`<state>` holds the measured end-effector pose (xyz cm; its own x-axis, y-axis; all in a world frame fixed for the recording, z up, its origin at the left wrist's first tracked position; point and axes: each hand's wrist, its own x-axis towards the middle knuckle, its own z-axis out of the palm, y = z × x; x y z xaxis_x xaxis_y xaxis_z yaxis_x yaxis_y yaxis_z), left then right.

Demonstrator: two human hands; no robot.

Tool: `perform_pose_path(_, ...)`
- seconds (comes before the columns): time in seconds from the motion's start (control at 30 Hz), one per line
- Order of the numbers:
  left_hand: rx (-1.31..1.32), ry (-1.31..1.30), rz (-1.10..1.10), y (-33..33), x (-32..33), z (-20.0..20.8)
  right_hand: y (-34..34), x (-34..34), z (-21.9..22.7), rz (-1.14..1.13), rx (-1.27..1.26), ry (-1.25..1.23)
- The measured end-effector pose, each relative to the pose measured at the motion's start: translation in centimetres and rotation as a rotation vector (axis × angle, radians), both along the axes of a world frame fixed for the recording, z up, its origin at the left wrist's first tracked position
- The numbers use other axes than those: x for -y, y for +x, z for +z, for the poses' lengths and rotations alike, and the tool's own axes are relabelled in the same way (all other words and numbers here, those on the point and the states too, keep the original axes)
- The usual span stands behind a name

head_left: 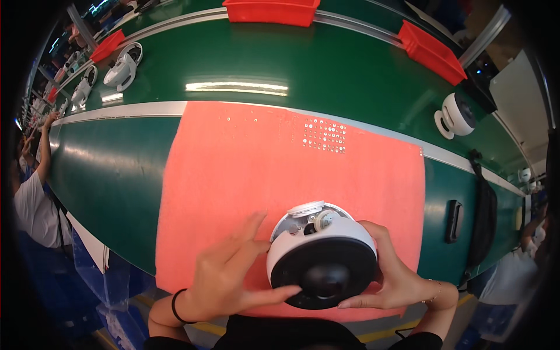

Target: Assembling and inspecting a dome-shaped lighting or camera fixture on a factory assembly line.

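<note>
A round white camera housing [279, 255] with a glossy black front and a dark lens [324, 281] is tilted toward me at the near edge of a pink foam mat [233, 163]. Its top is uncovered, showing inner parts and a raised white lid-like piece [306, 209]. My right hand [396, 274] grips the housing's right side, thumb low at the front. Beside the left side is my left hand [227, 274], its fingers spread and slightly blurred. Its thumb tip overlaps the black front; the other fingers stand apart from the housing.
Small screws [324, 135] lie in rows on the mat's far part. Beyond it runs a green conveyor surface [233, 58] bearing white cameras [123, 67] and another camera [458, 115] at right. Red bins [271, 11] line the far rail. A black object [454, 220] lies right; people work on both sides.
</note>
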<state>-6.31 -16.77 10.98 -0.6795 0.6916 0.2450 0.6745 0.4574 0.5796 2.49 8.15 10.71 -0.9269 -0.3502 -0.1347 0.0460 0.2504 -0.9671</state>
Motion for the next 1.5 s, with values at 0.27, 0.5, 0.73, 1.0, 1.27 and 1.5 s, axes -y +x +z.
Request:
perform_pose_path(0.27, 0.014, -0.086, -0.136, -2.1, 0.4, 0.2, -2.1, -0.3, 2.8, -0.083, 0.334, -0.039)
perform_pose_path(0.5, 0.068, -0.174, -0.17, -3.0, 0.3, 0.7, -4.0, 0.0, 2.6, -0.128, 0.041, 0.339)
perform_pose_path(0.73, 0.115, -0.255, -0.178, -3.9, 0.6, 1.5, -4.6, 0.8, 1.0, -0.061, -0.231, 0.629)
perform_pose_path(1.0, 0.102, -0.393, -0.247, -4.2, 0.2, 2.5, -3.8, 1.1, 0.8, -0.055, -0.317, 0.775)
perform_pose_path(1.27, 0.119, -0.383, -0.272, -4.1, -0.2, 2.8, -2.2, 3.6, 2.2, -0.121, -0.838, 0.815)
perform_pose_path(1.5, 0.117, -0.421, -0.253, -3.6, 0.1, 3.0, -2.3, 3.5, 2.7, 0.146, -0.78, 0.399)
